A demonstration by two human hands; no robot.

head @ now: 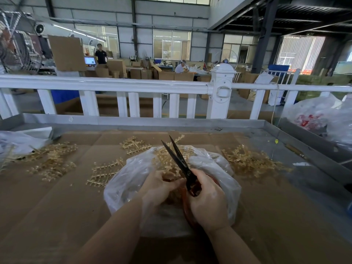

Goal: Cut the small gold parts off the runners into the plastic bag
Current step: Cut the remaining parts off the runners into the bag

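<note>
Holding the scissors [179,161] by their reddish handle loops, the right hand [206,199] has its fingers curled round the grip, low and just right of centre over the plastic bag [133,180]. The blades are parted in a narrow V whose long axis runs up and away from the person, leaning slightly left, with the tips above the far rim of the bag.

The left hand [160,187] lies just beside the right, touching or nearly touching it at the pivot. Its fingers are curled and appear to pinch a gold runner [171,168] against the blade root; the exact contact is hidden by the fingers. The runner extends from that pinch away from the person, roughly parallel to the blades and inside the bag mouth.

The next cut depends on this relation: the work sits forward of both grips, at the throat of the blades, so the left hand is the nearer feeder and the right hand only closes. Any part severed here should drop straight into the bag below.

Uncut runners lie in loose heaps on the cardboard sheet [66,206]: a left heap [51,164], a right heap [249,161], and single frames [102,174] just beside the bag's left edge. All are well within reach of the left hand.
</note>
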